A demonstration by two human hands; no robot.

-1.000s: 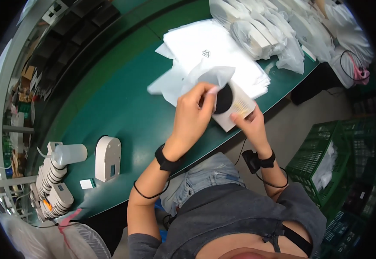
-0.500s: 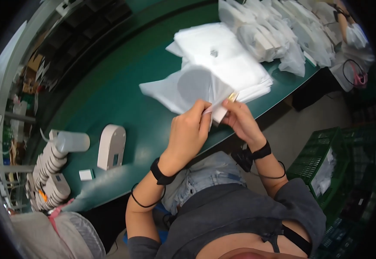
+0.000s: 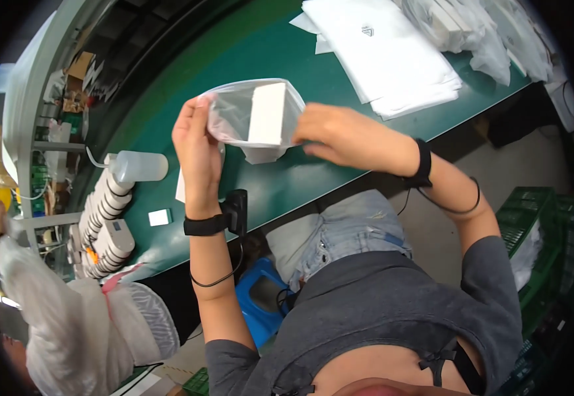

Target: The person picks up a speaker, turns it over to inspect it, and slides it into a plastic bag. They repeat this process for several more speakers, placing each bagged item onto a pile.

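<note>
A clear plastic bag (image 3: 231,117) hangs between my two hands above the green table, its mouth spread wide. A white box (image 3: 268,113) stands upright inside it, towards the right side of the opening. The bag's left rim is pinched between the thumb and fingers of my left hand (image 3: 198,145). At the right rim, my right hand (image 3: 343,137) has its fingers curled onto the film; its fingertips are partly hidden. Behind my left wrist, a white device lies mostly covered, with only a pale edge (image 3: 181,187) showing.
A stack of flat white bags (image 3: 392,56) lies at the back right, beside filled bags (image 3: 478,33). At left are a squeeze bottle (image 3: 140,166), a row of white devices (image 3: 105,211) and a small white block (image 3: 159,217). A co-worker's sleeve (image 3: 39,280) is at far left; green crates (image 3: 531,204) stand right.
Both hands have moved apart, and the bag has come left, away from the stack. Its mouth has been opened, with the white box now inside. The co-worker's arm has come into view.
</note>
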